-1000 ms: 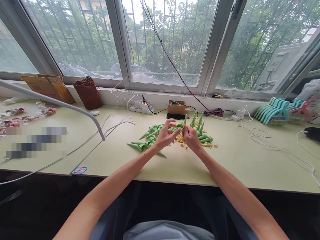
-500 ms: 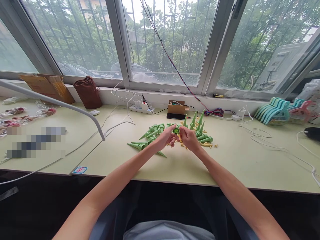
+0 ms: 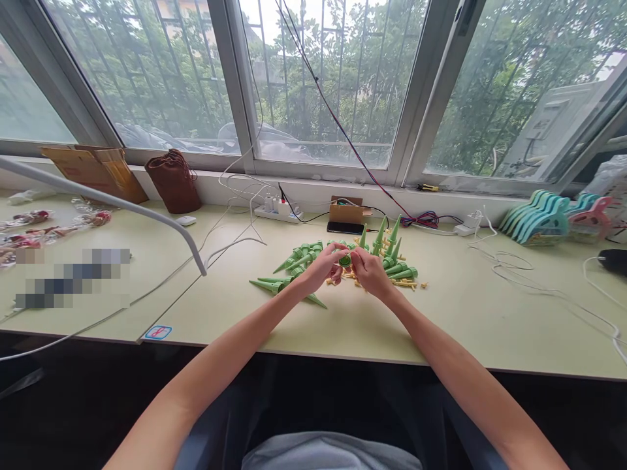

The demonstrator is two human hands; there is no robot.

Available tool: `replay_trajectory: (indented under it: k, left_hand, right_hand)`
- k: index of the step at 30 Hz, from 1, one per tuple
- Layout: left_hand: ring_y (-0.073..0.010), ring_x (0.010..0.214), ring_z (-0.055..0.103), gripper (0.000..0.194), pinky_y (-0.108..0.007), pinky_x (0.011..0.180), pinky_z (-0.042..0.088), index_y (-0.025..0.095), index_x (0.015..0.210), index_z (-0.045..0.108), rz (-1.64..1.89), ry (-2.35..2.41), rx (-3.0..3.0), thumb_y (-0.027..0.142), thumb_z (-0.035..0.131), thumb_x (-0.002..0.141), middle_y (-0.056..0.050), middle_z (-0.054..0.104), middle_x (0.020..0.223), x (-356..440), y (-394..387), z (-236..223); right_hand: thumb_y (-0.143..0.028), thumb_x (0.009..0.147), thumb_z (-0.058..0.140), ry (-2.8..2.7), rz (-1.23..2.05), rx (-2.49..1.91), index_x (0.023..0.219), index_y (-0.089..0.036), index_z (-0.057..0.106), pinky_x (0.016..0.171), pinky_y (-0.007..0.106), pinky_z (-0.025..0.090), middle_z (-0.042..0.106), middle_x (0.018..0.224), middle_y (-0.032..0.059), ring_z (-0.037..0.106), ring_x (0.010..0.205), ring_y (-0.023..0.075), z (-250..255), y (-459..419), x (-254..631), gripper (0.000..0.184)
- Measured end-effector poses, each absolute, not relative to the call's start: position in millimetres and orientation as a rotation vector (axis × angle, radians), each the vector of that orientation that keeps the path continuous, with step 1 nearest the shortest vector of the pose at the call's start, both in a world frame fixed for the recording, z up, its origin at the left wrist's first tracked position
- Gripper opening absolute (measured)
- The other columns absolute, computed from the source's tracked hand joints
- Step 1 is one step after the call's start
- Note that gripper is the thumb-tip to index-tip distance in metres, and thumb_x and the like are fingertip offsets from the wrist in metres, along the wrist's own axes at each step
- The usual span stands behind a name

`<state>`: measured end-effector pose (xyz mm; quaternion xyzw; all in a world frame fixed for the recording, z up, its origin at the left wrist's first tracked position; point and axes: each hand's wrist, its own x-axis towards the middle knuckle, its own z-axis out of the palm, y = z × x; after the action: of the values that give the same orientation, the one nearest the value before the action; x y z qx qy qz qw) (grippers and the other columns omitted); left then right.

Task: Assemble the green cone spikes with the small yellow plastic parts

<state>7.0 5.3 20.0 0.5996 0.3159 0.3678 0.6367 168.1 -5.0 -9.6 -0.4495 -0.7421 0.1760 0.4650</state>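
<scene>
Over the middle of the table, my left hand (image 3: 323, 267) is closed around a green plastic watering spike (image 3: 345, 260), its round open end facing me. My right hand (image 3: 369, 270) pinches the same end from the right, thumb and forefinger at the rim. Anything small between those fingertips is hidden. Left of my hands lie several loose green cone spikes (image 3: 272, 284). Behind my right hand, more spikes (image 3: 392, 238) stand point up, with others (image 3: 402, 271) lying beside them. Small yellow plastic valve pieces (image 3: 404, 283) are scattered around and beneath my hands.
A phone (image 3: 345, 227) and a small open cardboard box (image 3: 345, 210) sit behind the spikes. A power strip (image 3: 279, 213), loose white cables, and a brown drawstring bag (image 3: 172, 181) are farther left. Turquoise hangers (image 3: 536, 217) stand right. A white curved tube (image 3: 161, 219) crosses the left side.
The fingers of my left hand have shifted over the top of the spike's rim. The held spike has turned slightly; both hands stay in nearly the same place.
</scene>
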Motion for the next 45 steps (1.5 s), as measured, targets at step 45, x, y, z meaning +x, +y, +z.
replay_trajectory:
  k: [45]
  left_hand:
    - [-0.0076,0.058,0.047,0.047,-0.026,0.068,0.046,0.028,0.136,0.043,1.090,0.814,2.431,0.022,0.048,0.090,-0.009,0.054,0.117,12,-1,5]
  right_hand:
    - [-0.045,0.095,0.032,-1.692,0.331,-1.254,0.057,-0.022,0.034,0.050,0.028,0.027,0.040,0.050,-0.0015,0.035,0.049,0.0133,-10,1,168,0.045]
